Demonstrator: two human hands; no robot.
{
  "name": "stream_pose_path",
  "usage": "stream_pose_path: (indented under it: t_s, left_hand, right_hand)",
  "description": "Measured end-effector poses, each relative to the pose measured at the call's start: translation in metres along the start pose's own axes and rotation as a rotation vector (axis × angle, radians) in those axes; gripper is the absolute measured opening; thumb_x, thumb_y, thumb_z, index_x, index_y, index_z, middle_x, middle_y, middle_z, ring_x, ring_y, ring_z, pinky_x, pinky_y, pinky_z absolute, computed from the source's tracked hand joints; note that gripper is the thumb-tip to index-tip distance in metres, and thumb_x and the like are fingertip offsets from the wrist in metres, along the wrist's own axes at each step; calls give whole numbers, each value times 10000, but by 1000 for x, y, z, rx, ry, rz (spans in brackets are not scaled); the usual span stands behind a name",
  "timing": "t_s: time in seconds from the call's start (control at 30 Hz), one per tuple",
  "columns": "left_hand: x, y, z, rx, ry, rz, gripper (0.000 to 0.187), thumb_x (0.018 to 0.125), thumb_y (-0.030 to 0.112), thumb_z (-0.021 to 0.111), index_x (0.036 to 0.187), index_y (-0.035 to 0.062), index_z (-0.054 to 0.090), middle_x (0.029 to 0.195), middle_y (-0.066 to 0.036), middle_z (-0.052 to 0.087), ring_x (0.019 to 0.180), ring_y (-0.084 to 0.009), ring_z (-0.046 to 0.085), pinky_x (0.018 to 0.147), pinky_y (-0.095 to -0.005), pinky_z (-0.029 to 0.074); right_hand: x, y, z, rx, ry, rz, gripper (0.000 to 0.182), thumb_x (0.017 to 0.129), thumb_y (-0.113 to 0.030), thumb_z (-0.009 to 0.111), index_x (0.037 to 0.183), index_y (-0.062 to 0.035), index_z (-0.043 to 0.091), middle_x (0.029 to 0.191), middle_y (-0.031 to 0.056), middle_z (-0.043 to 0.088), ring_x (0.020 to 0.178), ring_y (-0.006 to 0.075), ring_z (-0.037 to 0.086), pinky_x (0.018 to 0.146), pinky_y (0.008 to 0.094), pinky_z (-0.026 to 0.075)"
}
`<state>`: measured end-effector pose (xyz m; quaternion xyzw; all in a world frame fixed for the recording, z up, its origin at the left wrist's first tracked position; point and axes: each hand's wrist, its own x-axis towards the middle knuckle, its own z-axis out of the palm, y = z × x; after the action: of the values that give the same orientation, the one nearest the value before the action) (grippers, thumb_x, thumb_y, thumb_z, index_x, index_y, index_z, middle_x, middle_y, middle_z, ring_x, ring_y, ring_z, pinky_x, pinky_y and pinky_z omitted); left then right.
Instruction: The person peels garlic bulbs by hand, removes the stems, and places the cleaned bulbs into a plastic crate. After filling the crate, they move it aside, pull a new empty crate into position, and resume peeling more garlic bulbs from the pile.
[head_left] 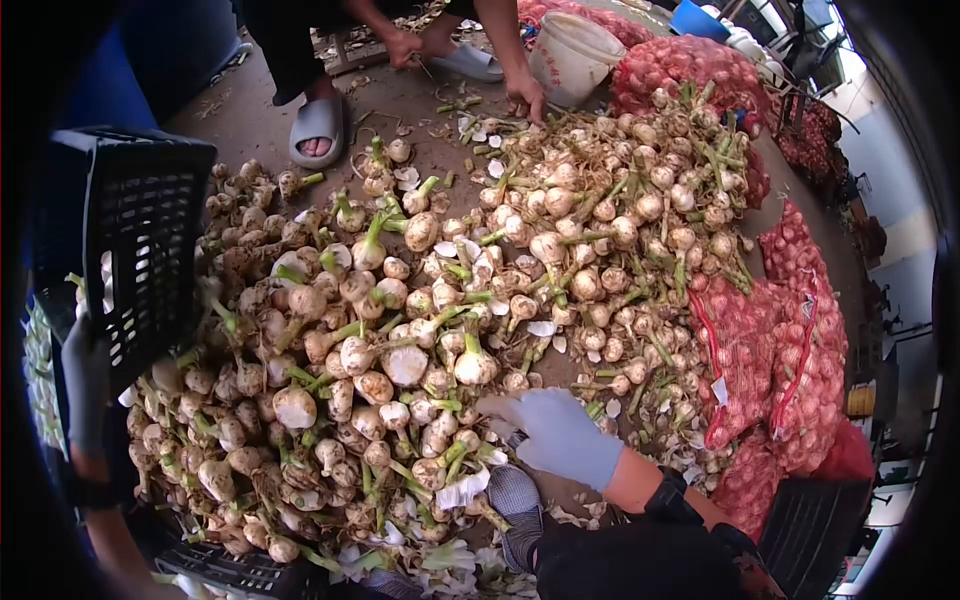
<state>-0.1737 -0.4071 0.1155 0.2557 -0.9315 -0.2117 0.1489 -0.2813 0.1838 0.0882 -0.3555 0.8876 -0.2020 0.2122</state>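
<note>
My left hand [86, 385], in a grey glove, is closed on the edge of a black plastic crate [150, 205]. The crate is tipped on its side at the left edge of a big heap of garlic bulbs [300, 410] with cut green stems and roots. Low over the front of the heap is my gloved right hand [565, 435], fingers stretched left and slightly blurred. Nothing shows in its grasp. Close to it lie bulbs, loose white peels [465, 488] and my patterned shoe [516, 515].
Across the heap, another person's hand [525, 98] reaches to the bulbs, beside a sandalled foot [316, 130]. A white bucket [575, 60] stands there. Red mesh sacks of garlic [765, 350] line the right. Another black crate [235, 570] sits at bottom left.
</note>
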Motion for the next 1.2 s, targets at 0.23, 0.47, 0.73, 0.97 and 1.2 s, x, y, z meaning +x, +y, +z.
stream_pose_path:
  t_s: [0.23, 0.47, 0.73, 0.97, 1.2]
  left_hand:
    - [-82, 166, -51, -113, -82, 192, 282, 749, -114, 446, 966, -29, 604, 776, -57, 589, 763, -113, 551, 707, -280, 460]
    - [-191, 260, -35, 194, -403, 489, 354, 712, 115, 678, 1051, 71, 589, 751, -91, 590, 632, -287, 615, 547, -403, 498]
    - [-261, 275, -23, -307, 21, 415, 300, 774, 8, 706, 1062, 26, 625, 1021, -139, 650, 891, -308, 624, 794, -351, 515]
    - [-215, 180, 14, -1508, -197, -421, 413, 952, 455, 551, 1107, 79, 629, 832, 12, 629, 648, -115, 592, 569, -258, 499]
    - [-247, 243, 16, -1160, -58, -413, 294, 827, 48, 492, 1107, 0, 564, 964, -63, 635, 853, -156, 653, 773, -293, 559]
  right_hand:
    - [6, -24, -7, 146, 214, -80, 495, 767, -65, 568, 1256, -140, 600, 988, 203, 671, 915, 323, 664, 780, 376, 542]
    - [28, -83, -49, 704, 662, -246, 458, 971, -33, 441, 1426, -78, 416, 1203, 106, 529, 842, 102, 552, 752, 211, 485]
    - [100, -75, -70, 77, 492, -66, 638, 830, -78, 615, 1421, -73, 375, 1137, 252, 591, 898, 330, 670, 795, 418, 539]
    - [95, -72, -49, 53, 628, 28, 280, 747, -176, 596, 954, 7, 643, 825, 252, 651, 786, 439, 637, 724, 518, 501]
    - [40, -71, -94, -112, 734, -81, 312, 737, -87, 601, 1022, -2, 510, 816, 175, 651, 736, 349, 667, 669, 454, 533]
